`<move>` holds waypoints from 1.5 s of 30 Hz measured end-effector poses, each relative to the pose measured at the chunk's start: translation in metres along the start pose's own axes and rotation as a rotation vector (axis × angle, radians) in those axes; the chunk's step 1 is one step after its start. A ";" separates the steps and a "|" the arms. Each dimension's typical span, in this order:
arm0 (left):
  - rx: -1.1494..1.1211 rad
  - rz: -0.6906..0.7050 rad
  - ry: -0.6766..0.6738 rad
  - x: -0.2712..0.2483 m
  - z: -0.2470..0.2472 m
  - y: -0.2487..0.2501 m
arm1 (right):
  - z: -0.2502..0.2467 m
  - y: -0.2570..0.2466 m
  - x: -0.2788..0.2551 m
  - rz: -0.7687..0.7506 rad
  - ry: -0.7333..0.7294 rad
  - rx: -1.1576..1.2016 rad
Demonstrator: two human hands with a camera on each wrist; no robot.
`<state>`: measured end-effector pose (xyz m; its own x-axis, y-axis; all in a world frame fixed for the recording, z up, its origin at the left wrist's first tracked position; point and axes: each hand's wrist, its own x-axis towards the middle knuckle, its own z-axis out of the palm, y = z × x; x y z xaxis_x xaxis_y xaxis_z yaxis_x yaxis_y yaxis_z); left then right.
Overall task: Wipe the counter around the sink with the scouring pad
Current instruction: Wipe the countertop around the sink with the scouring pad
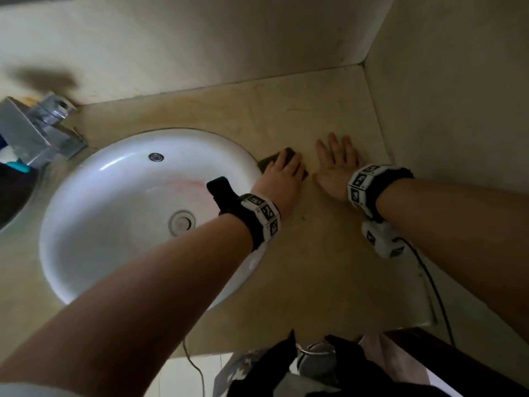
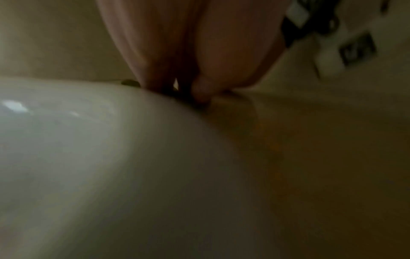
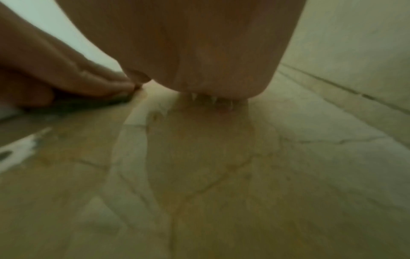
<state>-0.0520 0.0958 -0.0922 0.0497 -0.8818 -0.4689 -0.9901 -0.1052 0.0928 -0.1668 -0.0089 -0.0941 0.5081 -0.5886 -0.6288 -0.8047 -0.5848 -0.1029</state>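
Observation:
A dark scouring pad (image 1: 267, 161) lies on the beige counter (image 1: 315, 267) just right of the white round sink (image 1: 94, 179). My left hand (image 1: 282, 173) lies flat on top of the pad and presses it down with straight fingers. In the left wrist view the left hand (image 2: 188, 52) covers most of the pad (image 2: 129, 82) at the sink's (image 2: 88, 149) rim. Right beside it, my right hand (image 1: 336, 164) rests flat on the bare counter, fingers spread, holding nothing. From the right wrist, the right hand (image 3: 188, 52) is seen beside the left hand (image 3: 66, 78), with the pad (image 3: 88, 103) under the left fingers.
A chrome faucet (image 1: 37, 130) stands at the far left behind the sink. Walls close the counter at the back (image 1: 200, 47) and the right (image 1: 443, 110), forming a corner. A dark cable (image 1: 435, 290) runs along the counter's right edge. Its front edge lies below my arms.

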 end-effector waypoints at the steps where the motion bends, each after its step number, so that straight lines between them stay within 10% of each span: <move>1: -0.005 0.006 -0.018 -0.005 0.003 0.007 | -0.003 0.000 0.000 -0.005 0.003 0.006; 15: 0.004 0.152 -0.163 -0.073 0.039 0.093 | 0.027 0.011 -0.080 -0.157 0.130 0.098; 22: -0.144 0.117 0.053 -0.086 0.021 0.067 | 0.033 0.008 -0.110 -0.197 0.234 0.154; 45: -0.056 0.192 0.038 -0.152 0.090 0.103 | 0.120 -0.017 -0.194 -0.251 0.079 -0.460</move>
<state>-0.1733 0.2607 -0.0901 -0.1330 -0.9048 -0.4045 -0.9732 0.0420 0.2261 -0.2882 0.1817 -0.0628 0.7036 -0.4292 -0.5663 -0.4467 -0.8870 0.1173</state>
